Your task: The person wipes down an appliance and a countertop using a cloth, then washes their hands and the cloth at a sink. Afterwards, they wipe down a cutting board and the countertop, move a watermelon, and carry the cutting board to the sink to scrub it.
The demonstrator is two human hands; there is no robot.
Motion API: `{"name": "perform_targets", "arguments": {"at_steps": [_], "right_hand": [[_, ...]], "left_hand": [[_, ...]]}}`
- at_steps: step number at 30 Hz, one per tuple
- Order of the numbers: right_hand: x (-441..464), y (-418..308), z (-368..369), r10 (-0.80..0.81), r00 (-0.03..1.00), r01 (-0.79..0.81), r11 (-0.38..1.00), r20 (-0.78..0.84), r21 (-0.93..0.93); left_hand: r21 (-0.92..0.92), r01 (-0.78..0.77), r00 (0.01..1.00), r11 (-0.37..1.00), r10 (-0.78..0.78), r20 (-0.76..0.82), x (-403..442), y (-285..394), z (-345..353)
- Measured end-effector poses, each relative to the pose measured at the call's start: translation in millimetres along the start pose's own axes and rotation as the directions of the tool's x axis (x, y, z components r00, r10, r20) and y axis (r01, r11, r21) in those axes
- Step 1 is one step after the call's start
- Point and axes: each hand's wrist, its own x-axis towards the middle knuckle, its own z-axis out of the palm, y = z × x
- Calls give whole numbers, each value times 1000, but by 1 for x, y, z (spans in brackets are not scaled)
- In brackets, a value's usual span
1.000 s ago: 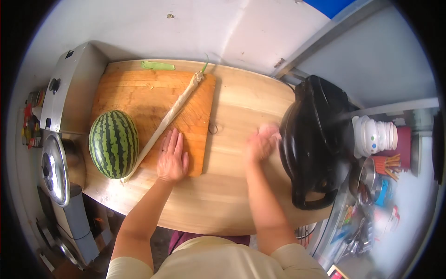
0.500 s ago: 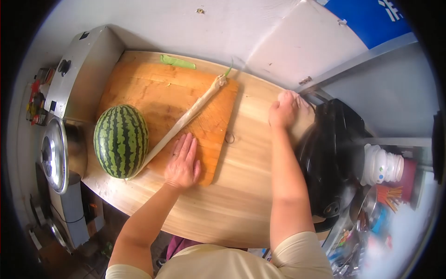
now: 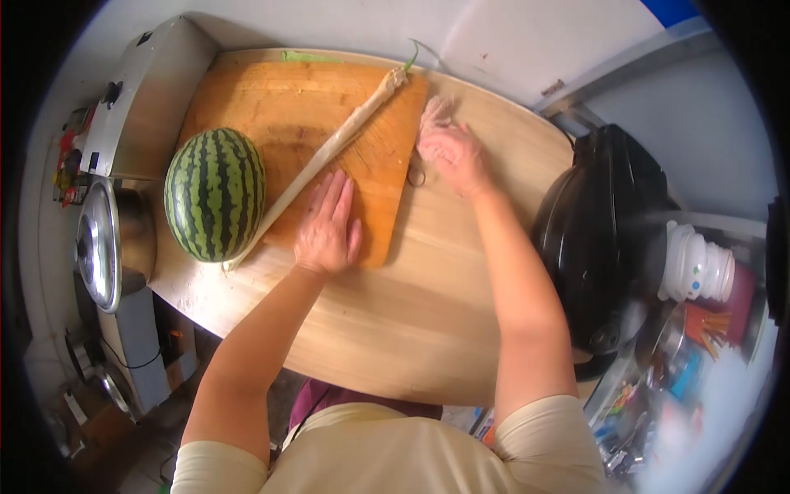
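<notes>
My left hand (image 3: 327,230) lies flat on the wooden cutting board (image 3: 288,99), fingers stretched out near its front right part. A striped green watermelon (image 3: 216,196) stands on the board's left side. Diagonally across the board runs a long pale stalk (image 3: 329,152) with a green tip, like a leek or large scallion; its lower end reaches beside the melon. To the right of the board, my right hand (image 3: 457,156) is closed on a crumpled pinkish cloth (image 3: 436,114), pressed on the tabletop by the board's edge.
A black appliance (image 3: 597,239) takes up the table's right side. At the left are a steel box (image 3: 152,107) and a lidded pot (image 3: 100,243). Walls close in the back. Stacked white bowls (image 3: 695,263) stand on the right shelf. A green leaf strip (image 3: 309,57) lies behind the board.
My right hand has slid the cloth leftward across the tabletop, from near the black appliance to the board's right edge. My left hand stays flat on the board. The view has tilted.
</notes>
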Motion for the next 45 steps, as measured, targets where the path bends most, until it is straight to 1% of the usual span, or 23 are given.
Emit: {"name": "perform_targets", "arguments": {"at_steps": [3,5,9,11,15,17,18,21,22,24,25,26,27,29,30,31,32,34,35,36,39,42,45], "right_hand": [[-50,-17,5,-33,999,33,999,16,35],[-85,-44,2,-41,999,41,999,-4,-2],[-155,-101,11,-9,1000,9,997,7,-72],[-183,-149,29,43,997,-49,992,-60,-117],[-211,-252,93,64,998,-65,993,16,101],[-217,-286,113,-63,994,45,983,94,177],[-226,-287,128,-110,993,102,974,30,200],[-258,-277,115,167,972,-126,965,-167,229],[-271,-258,104,329,928,-233,879,-176,416],[-298,-232,40,383,878,-265,888,-286,375],[-322,-212,23,516,802,-367,823,-300,433],[-335,-202,0,545,770,-363,801,-331,476],[-348,-200,-24,779,610,-566,559,-149,606],[-359,-190,-24,766,596,-681,640,-239,355],[-363,-189,-16,637,703,-645,759,-317,96],[-359,-192,-8,482,803,-561,809,-352,-173],[-355,-199,4,519,780,-585,804,-349,-111],[-334,-219,30,483,809,-562,802,-334,-202],[-323,-229,44,463,824,-548,798,-327,-250],[-314,-238,60,505,811,-580,764,-296,-284],[-272,-263,108,416,868,-487,823,-272,-292],[-216,-303,158,371,914,-404,871,-165,-279],[-166,-351,217,346,929,-369,890,-133,-266]], "left_hand": [[18,9,1000,1000,-9,-5,-3,2,4],[14,7,999,1000,-7,-40,-3,3,8],[24,-9,997,1000,11,-76,-3,1,12],[18,-15,994,1000,17,-109,-5,-1,15],[-34,-53,990,998,48,-136,-9,-9,21],[-87,-98,984,991,83,-158,-13,-12,15],[-119,-128,979,985,107,-173,-17,-12,10],[-210,-220,964,953,178,-199,-43,-10,-23],[-239,-246,958,939,198,-207,-58,-7,-37],[-264,-228,966,937,182,-186,-95,-12,-61],[-272,-211,970,939,168,-174,-117,-15,-71],[-285,-153,982,946,114,-147,-140,-21,-76],[-296,-93,991,951,61,-116,-165,-26,-79],[-276,1,996,961,-26,-87,-206,-31,-87],[-263,40,994,964,-65,-90,-225,-32,-88],[-250,77,990,965,-103,-92,-242,-35,-89],[-248,98,989,964,-122,-86,-258,-38,-89],[-249,138,984,959,-160,-74,-282,-39,-91],[-262,130,981,956,-163,-107,-289,-39,-92],[-257,131,983,957,-160,-95,-297,-42,-94],[-285,130,982,950,-163,-96,-310,-60,-100],[-345,140,981,928,-177,-80,-321,-88,-113],[-386,138,983,912,-175,-62,-334,-128,-131]]}}
